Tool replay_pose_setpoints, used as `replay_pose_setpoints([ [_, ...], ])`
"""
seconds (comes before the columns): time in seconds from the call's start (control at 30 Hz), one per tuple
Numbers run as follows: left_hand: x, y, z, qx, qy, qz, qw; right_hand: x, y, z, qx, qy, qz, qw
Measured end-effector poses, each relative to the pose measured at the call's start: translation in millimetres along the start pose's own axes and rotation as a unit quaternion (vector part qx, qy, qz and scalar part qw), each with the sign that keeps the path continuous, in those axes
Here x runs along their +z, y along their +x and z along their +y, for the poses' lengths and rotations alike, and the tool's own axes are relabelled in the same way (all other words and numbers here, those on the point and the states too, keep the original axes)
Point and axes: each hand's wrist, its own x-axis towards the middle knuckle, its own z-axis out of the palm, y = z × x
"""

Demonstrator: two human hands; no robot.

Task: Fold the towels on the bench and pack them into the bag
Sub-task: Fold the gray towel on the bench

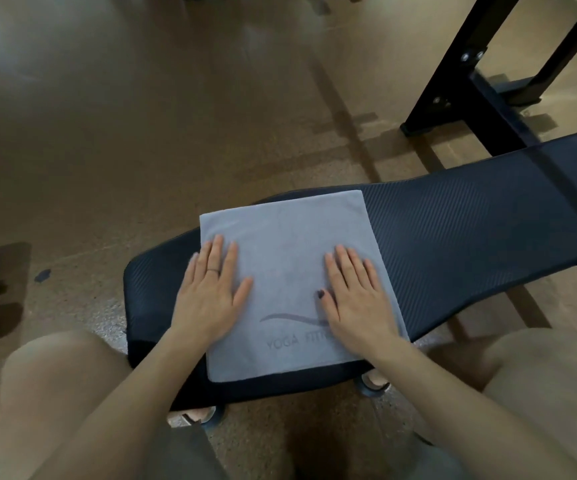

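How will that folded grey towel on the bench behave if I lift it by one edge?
The folded grey cloth towel will probably droop and may unfold, since it is thin, soft cloth lying flat under both open hands. It looks light for its size. The ribbed black padded bench may grip it, so sliding could bunch it.

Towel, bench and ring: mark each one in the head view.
towel (287, 237), head view: bare grey cloth between the hands' fingertips.
bench (453, 230), head view: ribbed black pad right of the towel.
ring (213, 270), head view: band on a left-hand finger.

Left grip (211, 292), right grip (358, 299) flat, palms down
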Motion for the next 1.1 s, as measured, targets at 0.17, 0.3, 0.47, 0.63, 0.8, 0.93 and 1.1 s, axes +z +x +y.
replay_pose_setpoints([
  [0.17, -21, 59, 38, 0.007, -0.031, 0.086, 0.996, -28, 84, -31, -0.014, 0.06, 0.091, 0.994],
  [0.3, -11, 77, 32, -0.04, -0.041, 0.047, 0.997, -24, 122, 8, 0.035, 0.02, 0.047, 0.998],
  [0.47, -9, 77, 31, -0.043, -0.039, 0.039, 0.998, -20, 122, 48, 0.078, 0.047, 0.03, 0.995],
  [0.63, -26, 62, 74, 0.035, -0.026, 0.069, 0.997, -28, 134, 55, 0.105, 0.137, 0.09, 0.981],
  [0.8, -29, 17, 186, 0.327, -0.034, 0.02, 0.944, -46, 143, 64, 0.114, 0.18, 0.115, 0.97],
  [0.93, -16, -3, 229, 0.339, 0.001, -0.058, 0.939, -63, 149, 75, 0.103, 0.172, 0.06, 0.978],
  [1.1, -17, -15, 243, 0.318, 0.066, -0.056, 0.944, -75, 159, 71, 0.121, 0.131, 0.03, 0.984],
])
